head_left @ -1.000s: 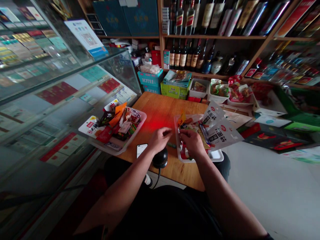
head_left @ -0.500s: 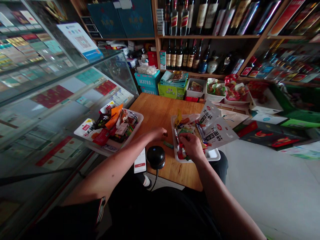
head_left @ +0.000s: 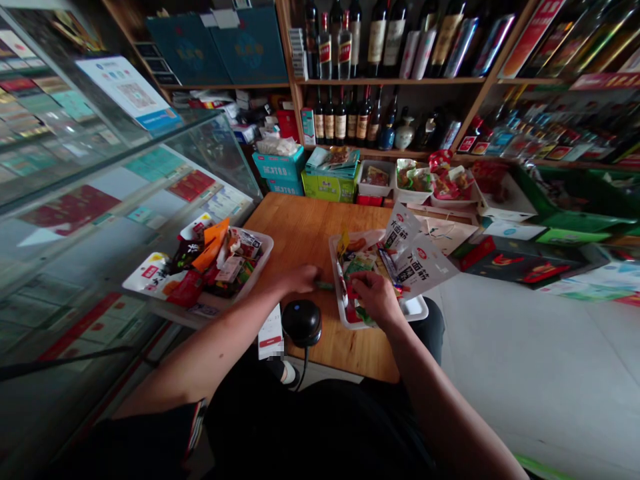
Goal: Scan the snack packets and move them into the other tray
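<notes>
My left hand (head_left: pixel 302 279) is low over the wooden table, its fingers closed at the left end of a small green snack packet (head_left: pixel 325 286). My right hand (head_left: pixel 376 297) reaches into the white tray (head_left: pixel 424 309) on the right, fingers pinched together near its left wall; what they hold is hidden. Snack packets fill this tray, among them a large grey-white packet (head_left: pixel 425 270) leaning over the right rim. A black round-topped device (head_left: pixel 301 321) with a cable stands between my arms, beside a phone (head_left: pixel 271 337) partly under my left forearm.
Another white tray (head_left: pixel 267 250) on the left holds snack packets, including an orange one (head_left: pixel 214 243). A glass display case (head_left: pixel 195 133) borders the left side. Snack boxes (head_left: pixel 330 185) line the table's far edge, below shelves of bottles (head_left: pixel 370 117). Dark cartons (head_left: pixel 525 260) lie at the right.
My left hand has come down and closed at the green packet. My right hand stays in the right tray with little movement. The whole view has shifted slightly.
</notes>
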